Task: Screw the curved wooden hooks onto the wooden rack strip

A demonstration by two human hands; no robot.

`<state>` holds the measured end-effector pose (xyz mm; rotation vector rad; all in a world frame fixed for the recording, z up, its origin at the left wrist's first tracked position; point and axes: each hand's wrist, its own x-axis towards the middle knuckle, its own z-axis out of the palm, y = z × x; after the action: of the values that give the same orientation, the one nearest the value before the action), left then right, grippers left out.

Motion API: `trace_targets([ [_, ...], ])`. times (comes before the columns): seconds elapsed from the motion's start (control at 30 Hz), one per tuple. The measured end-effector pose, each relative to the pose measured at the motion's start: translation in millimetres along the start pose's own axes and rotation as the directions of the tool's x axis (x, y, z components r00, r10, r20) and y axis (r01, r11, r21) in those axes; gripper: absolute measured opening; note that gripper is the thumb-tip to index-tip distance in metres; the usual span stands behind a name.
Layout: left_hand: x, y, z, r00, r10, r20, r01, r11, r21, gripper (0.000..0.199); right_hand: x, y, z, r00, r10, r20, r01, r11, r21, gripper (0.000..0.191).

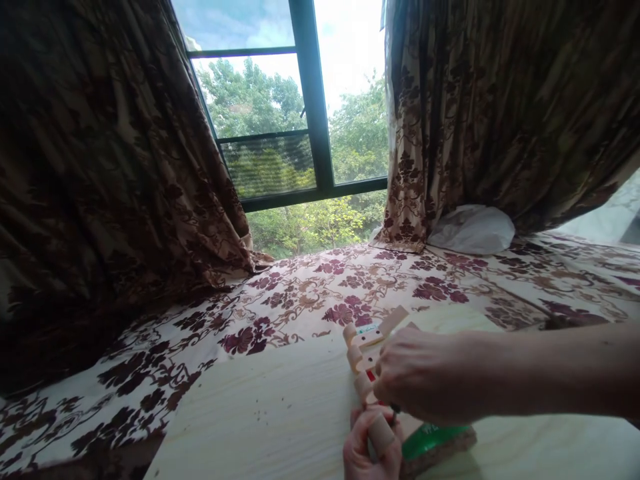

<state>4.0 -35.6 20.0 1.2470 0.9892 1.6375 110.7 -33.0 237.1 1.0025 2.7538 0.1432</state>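
My left hand (371,448) is closed around a small pale wooden cylinder (382,435) at the bottom of the view. Just above it, my right hand (417,373) is curled into a fist, its palm side turned away. A small dark tip (395,408) shows below the right fingers, but what they grip is hidden. Beside the right knuckles lies a wooden piece (370,339) with dark holes and several rounded wooden ends along its left side. A bit of red shows between the parts. Under the right wrist is a green item (437,439) with white lettering and a brown edge.
A pale wood-grain board (260,400) lies under the work, dotted with small dark specks. Around it spreads a floral cloth (320,293). A white plastic bag (473,229) sits at the back right. Patterned curtains (407,133) hang beside a dark-framed window (313,100).
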Motion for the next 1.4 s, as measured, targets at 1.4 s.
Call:
trace_targets([
  [1.4,-4,-10,-4.8,0.997,-0.070,-0.034,0.070,0.998,-0.003,0.036,13,-1,22,0.988,-0.106,-0.110,0.095,0.991,-0.097,0.016],
])
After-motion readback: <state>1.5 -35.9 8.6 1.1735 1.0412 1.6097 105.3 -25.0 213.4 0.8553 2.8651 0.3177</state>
